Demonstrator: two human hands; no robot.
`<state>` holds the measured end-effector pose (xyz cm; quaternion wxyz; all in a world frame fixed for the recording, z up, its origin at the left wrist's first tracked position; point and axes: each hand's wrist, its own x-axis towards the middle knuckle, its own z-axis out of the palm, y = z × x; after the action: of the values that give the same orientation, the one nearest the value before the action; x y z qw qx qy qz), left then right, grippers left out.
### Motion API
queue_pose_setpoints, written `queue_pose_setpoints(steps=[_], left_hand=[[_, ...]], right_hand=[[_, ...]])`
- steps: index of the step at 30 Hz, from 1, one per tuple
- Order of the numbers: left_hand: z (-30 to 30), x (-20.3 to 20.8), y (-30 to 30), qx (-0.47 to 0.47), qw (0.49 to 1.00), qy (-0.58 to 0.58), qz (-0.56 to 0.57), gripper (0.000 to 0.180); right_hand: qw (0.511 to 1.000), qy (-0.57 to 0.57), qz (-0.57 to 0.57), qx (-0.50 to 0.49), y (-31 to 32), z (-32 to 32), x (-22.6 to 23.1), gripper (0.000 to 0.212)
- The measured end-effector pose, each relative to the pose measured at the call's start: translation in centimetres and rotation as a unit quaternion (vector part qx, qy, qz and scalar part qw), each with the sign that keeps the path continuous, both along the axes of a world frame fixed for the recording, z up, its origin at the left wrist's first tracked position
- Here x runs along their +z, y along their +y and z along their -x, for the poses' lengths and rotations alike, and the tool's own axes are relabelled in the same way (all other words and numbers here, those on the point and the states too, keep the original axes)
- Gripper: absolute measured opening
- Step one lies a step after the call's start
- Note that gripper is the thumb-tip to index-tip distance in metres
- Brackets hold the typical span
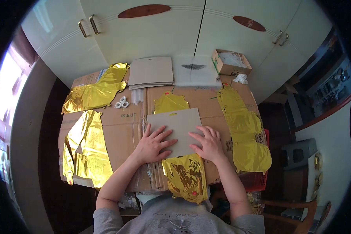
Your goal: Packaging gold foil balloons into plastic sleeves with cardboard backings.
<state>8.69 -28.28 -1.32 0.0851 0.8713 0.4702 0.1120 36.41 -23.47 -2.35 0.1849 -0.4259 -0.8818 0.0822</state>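
A grey-brown cardboard sheet (179, 132) with a small hanger slot lies on a flat gold foil balloon (185, 175). The balloon sticks out above and below the sheet, and its lower end hangs over the table's near edge. My left hand (154, 144) rests flat on the sheet's left side with fingers spread. On the right side, my right hand (208, 144) also presses down, fingers apart. The balloon's middle is hidden under the sheet. More flat gold foil balloons lie around: one at the far left (95, 91), one at the near left (87, 150), one at the right (245, 130).
Behind the sheet are a stack of cardboard sheets (151, 72), clear plastic bags (195, 72) and an open box (232, 62). White ribbon rolls (122, 102) and thin white straws (137, 96) lie left of centre. Cabinets (152, 35) stand behind the cardboard-covered table (123, 128).
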Motion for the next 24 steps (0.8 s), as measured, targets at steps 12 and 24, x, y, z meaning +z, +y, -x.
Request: queue_pose_setpoints(steps=[12, 24], left_hand=[[0.3, -0.4, 0.0, 0.001, 1.000, 0.001, 0.003, 0.047], [0.2, -0.4, 0.0, 0.000, 1.000, 0.004, -0.005, 0.045]], right_hand=[[0.993, -0.042, 0.068, 0.086, -2.7, -1.7, 1.9, 0.069], [0.972, -0.053, -0.043, 0.224, -10.3, -5.7, 1.4, 0.050]])
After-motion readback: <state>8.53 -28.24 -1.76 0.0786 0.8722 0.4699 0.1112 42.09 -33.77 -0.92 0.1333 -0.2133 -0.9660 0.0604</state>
